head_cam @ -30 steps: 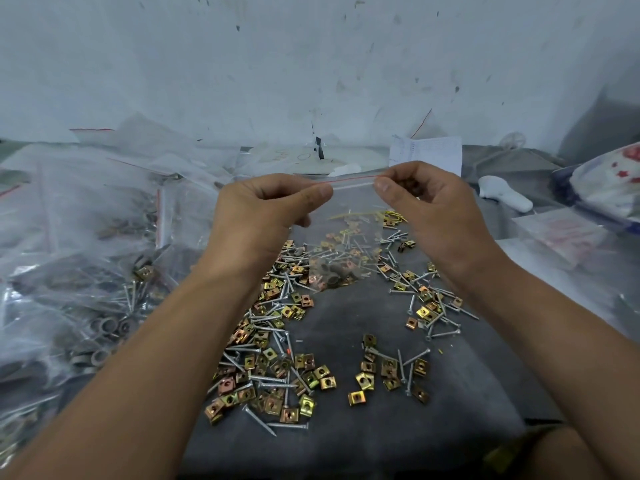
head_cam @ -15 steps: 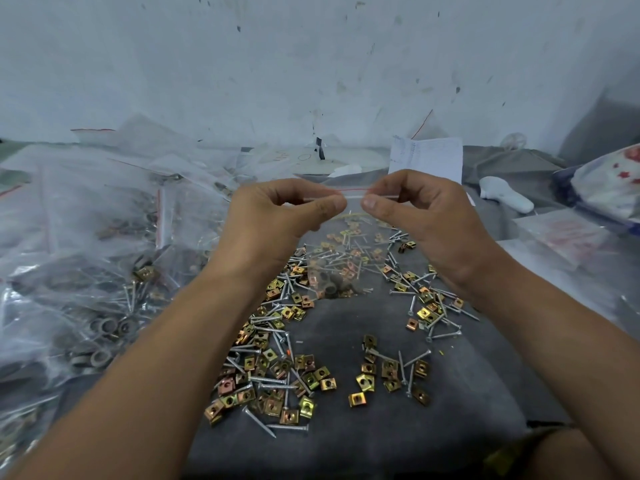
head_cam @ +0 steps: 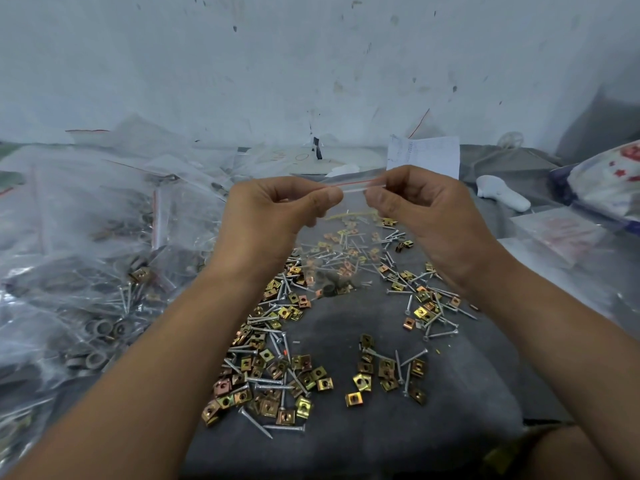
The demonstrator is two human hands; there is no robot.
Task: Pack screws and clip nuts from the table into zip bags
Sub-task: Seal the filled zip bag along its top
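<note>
Above the worktop (head_cam: 346, 441), both hands pinch the zip bag (head_cam: 349, 237) along its seal: left hand (head_cam: 273, 216), right hand (head_cam: 426, 216). Miss a stretch of that seal and, I'd say, the screws (head_cam: 332, 282) inside spill.

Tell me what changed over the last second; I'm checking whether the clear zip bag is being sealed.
The left hand and right hand drew closer along the red-striped zip strip of the clear plastic zip bag, thumbs now nearly meeting at its middle; both kept pinching it, nothing released. Bag contents, the loose silver screws and brass clip nuts on the grey table stayed put.
</note>
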